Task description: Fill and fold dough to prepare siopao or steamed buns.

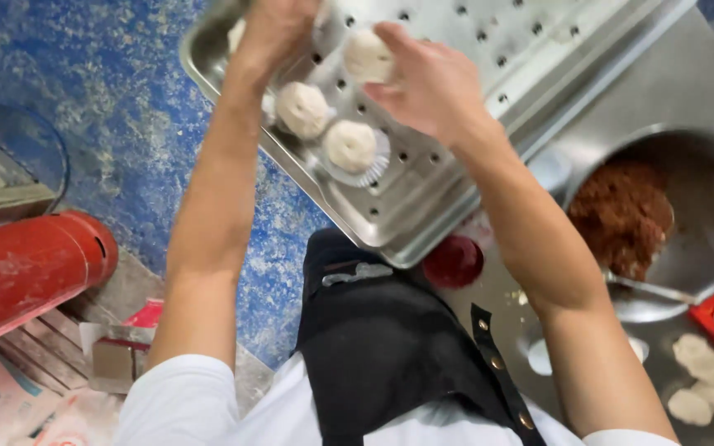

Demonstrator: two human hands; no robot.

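We see perforated steel tray (539, 74) running lower-left to upper-right; right hand (427, 83) pinching dumpling (367, 56); left hand (278, 29) cropped, grip unclear.

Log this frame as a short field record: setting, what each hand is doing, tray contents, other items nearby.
setting: steel worktable above a blue speckled floor, seen from the head camera
left hand: over the far corner of the perforated steel tray; grip unclear
right hand: fingers on a white dumpling over the tray
tray contents: two more dumplings in paper cups
nearby: steel bowl of reddish-brown filling, dough wrappers, red gas cylinder
clothing: black apron, white sleeves
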